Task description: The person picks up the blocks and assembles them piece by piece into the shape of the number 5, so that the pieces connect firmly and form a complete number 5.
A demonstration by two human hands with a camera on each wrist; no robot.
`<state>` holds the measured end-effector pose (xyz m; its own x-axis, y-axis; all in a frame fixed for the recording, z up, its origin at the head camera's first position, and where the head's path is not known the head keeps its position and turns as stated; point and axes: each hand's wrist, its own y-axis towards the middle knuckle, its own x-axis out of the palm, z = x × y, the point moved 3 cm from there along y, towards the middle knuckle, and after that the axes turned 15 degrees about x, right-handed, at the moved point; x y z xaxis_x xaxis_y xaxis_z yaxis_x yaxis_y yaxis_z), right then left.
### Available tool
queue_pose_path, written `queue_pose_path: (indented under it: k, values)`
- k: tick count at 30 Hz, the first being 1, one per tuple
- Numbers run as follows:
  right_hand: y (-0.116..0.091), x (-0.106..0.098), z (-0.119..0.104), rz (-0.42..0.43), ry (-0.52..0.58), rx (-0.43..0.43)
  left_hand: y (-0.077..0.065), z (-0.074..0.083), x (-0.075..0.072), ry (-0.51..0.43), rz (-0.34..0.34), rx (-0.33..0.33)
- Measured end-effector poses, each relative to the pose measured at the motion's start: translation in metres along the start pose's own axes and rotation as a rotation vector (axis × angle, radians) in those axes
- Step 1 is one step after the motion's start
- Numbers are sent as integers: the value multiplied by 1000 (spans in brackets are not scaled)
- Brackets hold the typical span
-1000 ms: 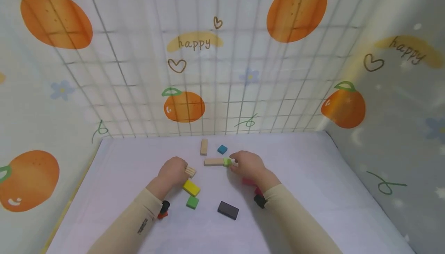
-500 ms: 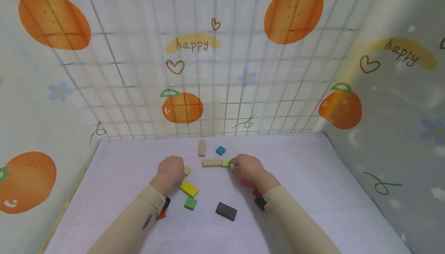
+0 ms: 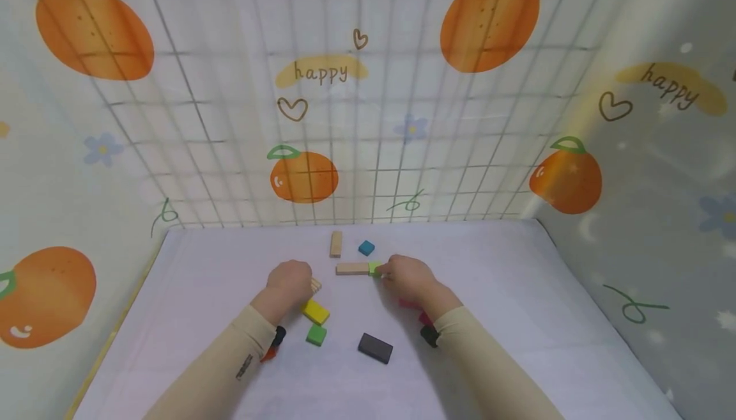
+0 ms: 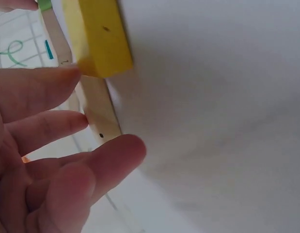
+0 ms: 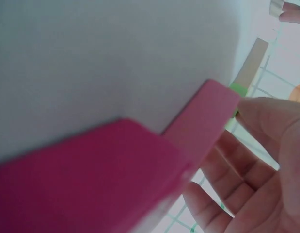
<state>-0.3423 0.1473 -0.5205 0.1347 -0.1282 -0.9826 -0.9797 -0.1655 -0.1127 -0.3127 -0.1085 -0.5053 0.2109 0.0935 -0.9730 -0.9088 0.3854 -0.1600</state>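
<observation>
In the head view my left hand (image 3: 290,286) is at several plain wooden blocks (image 3: 315,285) lying side by side, its fingers curled around their ends. The left wrist view shows fingertips on both sides of a wooden block (image 4: 99,104), behind a yellow block (image 4: 103,39). With thumb and index finger, my right hand (image 3: 409,277) pinches a small light green block (image 3: 374,270). That green block meets the right end of a long wooden block (image 3: 352,269). In the right wrist view the green block (image 5: 238,90) is partly hidden by the thumb.
A wooden block (image 3: 336,244) and a blue block (image 3: 367,248) lie farther back. Nearer are a green block (image 3: 316,335) and a dark block (image 3: 375,348). Pink blocks (image 3: 426,318) and a black block (image 3: 429,335) sit by the right wrist, a red block (image 3: 268,355) under the left.
My right fingertips have closed in on the light green block, which stays at the wooden block's end. My left hand shifts slightly over the wooden blocks. The head view sways a little.
</observation>
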Motion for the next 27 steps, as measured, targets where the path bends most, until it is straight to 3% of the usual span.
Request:
queue_pose_path:
  k: [5,12,18,27]
  values:
    - [1,1,1,-2,17,11,3,3,2,-47,-6,41]
    - [4,6,2,-4,30,22,6,13,3,-221,-2,187]
    - [4,7,4,6,31,16,3,13,0,-213,33,136]
    - [2,4,3,-6,28,25,7,0,7,-213,56,55]
